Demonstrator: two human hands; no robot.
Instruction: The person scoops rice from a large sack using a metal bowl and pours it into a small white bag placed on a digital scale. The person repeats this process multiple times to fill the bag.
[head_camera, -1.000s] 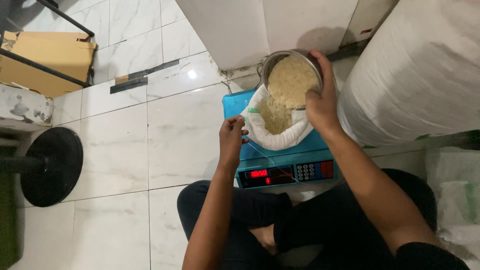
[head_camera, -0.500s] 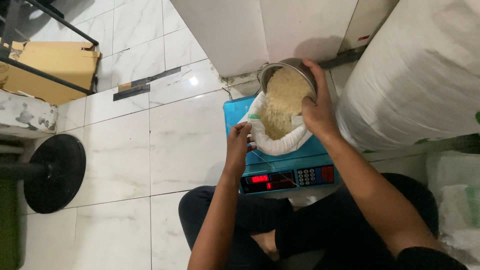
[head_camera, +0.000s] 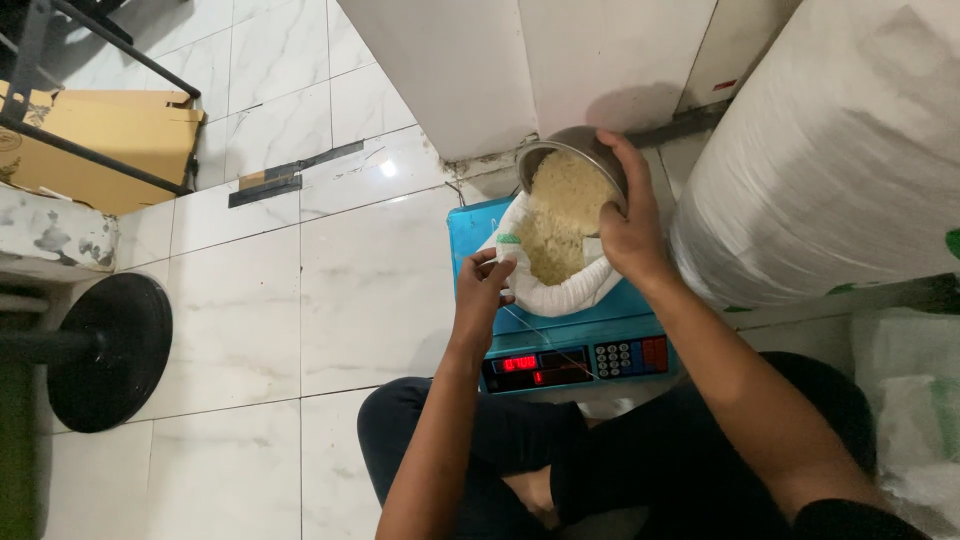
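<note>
- Metal bowl (head_camera: 572, 160) of pale grain sits tilted in the right hand (head_camera: 632, 232), above the far right edge of a small white bag (head_camera: 556, 270); the grip of that hand is clamped on the bowl's right rim, fingers over the top and thumb toward the bag.
- The grain (head_camera: 560, 205) slopes from the bowl down into the open mouth of the bag, where more of it already lies.
- The left hand (head_camera: 482, 290) is at the bag's left edge, its fingers pinched together on the rim of the plastic and holding the mouth open.
- The bag rests on the blue platform of a weighing scale (head_camera: 470, 225) that stands on the floor; the scale's front panel, with a red lit display (head_camera: 519, 363) and a keypad (head_camera: 615, 356), faces the person on the near side.
- The person sits on the floor in dark trousers (head_camera: 480, 450), knees just behind the scale's panel.
- A large white woven sack (head_camera: 830, 160) stands just to the right of the bowl and the right hand.
- A white wall corner (head_camera: 480, 70) rises on the far side of the scale.
- The white marble-tiled floor (head_camera: 300, 300) spreads to the left.
- Far left lie a brown cardboard box (head_camera: 110, 130) under a black metal frame and, nearer, a round black base (head_camera: 110, 350).
</note>
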